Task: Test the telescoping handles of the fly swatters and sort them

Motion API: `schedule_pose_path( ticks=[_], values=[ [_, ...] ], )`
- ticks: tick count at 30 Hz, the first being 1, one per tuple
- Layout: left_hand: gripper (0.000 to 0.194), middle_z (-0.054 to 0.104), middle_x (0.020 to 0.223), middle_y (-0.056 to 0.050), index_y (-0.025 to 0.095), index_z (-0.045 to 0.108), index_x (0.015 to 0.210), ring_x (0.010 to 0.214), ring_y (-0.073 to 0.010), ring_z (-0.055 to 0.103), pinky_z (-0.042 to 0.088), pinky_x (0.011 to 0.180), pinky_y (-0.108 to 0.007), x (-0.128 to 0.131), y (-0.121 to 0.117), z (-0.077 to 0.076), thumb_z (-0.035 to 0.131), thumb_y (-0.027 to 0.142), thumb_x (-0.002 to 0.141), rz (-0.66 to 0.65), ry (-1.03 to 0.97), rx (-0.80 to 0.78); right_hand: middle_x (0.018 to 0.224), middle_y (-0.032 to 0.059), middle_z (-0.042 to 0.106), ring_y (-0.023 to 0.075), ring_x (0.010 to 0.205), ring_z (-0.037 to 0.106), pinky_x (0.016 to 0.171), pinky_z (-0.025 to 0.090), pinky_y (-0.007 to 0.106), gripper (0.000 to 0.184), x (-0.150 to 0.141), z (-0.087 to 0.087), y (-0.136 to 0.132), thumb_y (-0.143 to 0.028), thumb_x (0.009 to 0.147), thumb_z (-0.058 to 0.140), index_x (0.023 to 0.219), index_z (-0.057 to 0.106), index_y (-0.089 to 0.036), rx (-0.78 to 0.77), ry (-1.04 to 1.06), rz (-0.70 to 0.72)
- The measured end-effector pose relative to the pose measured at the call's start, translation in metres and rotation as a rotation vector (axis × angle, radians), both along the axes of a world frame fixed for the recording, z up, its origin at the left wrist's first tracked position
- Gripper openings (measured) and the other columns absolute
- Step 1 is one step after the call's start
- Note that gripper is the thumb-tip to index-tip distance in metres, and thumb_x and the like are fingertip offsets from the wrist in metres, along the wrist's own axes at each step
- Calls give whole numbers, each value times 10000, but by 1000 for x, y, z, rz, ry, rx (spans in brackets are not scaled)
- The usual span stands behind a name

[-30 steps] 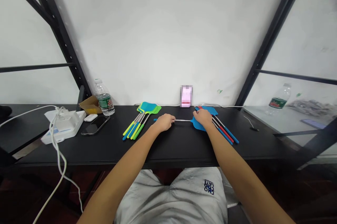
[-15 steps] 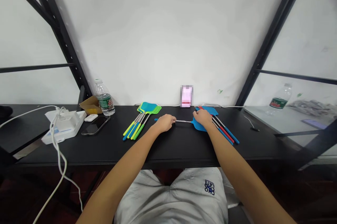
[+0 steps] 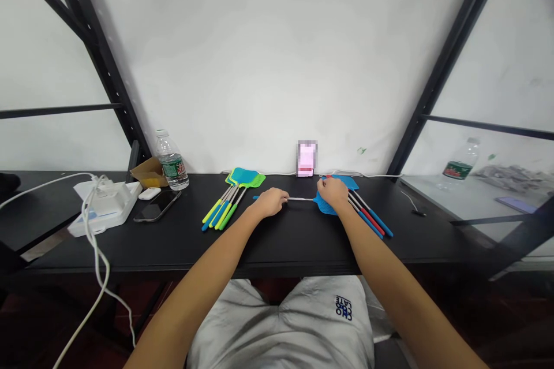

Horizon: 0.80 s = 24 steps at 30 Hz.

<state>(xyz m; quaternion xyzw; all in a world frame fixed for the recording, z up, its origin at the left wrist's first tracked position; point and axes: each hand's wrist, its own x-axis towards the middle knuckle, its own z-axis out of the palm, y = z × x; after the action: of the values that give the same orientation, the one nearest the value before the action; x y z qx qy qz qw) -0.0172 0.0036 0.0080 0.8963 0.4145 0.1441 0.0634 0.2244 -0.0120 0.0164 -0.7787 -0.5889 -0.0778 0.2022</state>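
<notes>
A blue fly swatter point(image 3: 325, 205) lies crosswise low over the black table, its metal rod level and its handle end poking out at the left. My left hand point(image 3: 272, 202) is closed around the handle, with the fingers near the rod. Over the mesh head, my right hand point(image 3: 332, 191) is closed and covers part of it. Just behind and right of that hand lies a pile of blue and red fly swatters point(image 3: 367, 216), handles towards me. Left of my left hand, a fan of green, yellow and blue fly swatters point(image 3: 229, 201) lies on the table.
A phone point(image 3: 306, 159) with a blurred screen leans against the wall. At the left are a water bottle point(image 3: 172, 162), an open cardboard box point(image 3: 149, 174), a dark phone point(image 3: 157, 207), a white case point(image 3: 149, 193) and a white power strip point(image 3: 106, 207) with cables. Black metal posts point(image 3: 445, 63) flank the table.
</notes>
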Motion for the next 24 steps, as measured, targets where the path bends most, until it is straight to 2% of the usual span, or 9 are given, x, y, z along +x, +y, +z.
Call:
schedule_pose_path(
  ticks=[7,16,24],
  values=[
    [287,711,1040,-57,256,709,1025,984,-207,645,460,839,-274,0,-2,2,439,248,928,7,-9,19,966,177,711,281,982,649,862,439,328,527,-1,0,0,-370,974,295,946,762,-128,42,-18,-5],
    [297,695,1077,-62,254,710,1049,1024,-215,629,460,858,-291,3,-8,7,438,229,933,10,34,80,1136,188,677,284,1070,630,891,452,349,479,8,-9,11,-377,935,351,1109,703,-102,-197,90,17],
    [293,691,1059,-61,245,707,1032,1007,-216,631,460,832,-292,2,-7,6,433,226,932,-22,37,118,1139,194,674,289,1078,629,895,455,354,478,9,-9,11,-370,941,342,1102,701,-99,-215,105,19]
  ],
)
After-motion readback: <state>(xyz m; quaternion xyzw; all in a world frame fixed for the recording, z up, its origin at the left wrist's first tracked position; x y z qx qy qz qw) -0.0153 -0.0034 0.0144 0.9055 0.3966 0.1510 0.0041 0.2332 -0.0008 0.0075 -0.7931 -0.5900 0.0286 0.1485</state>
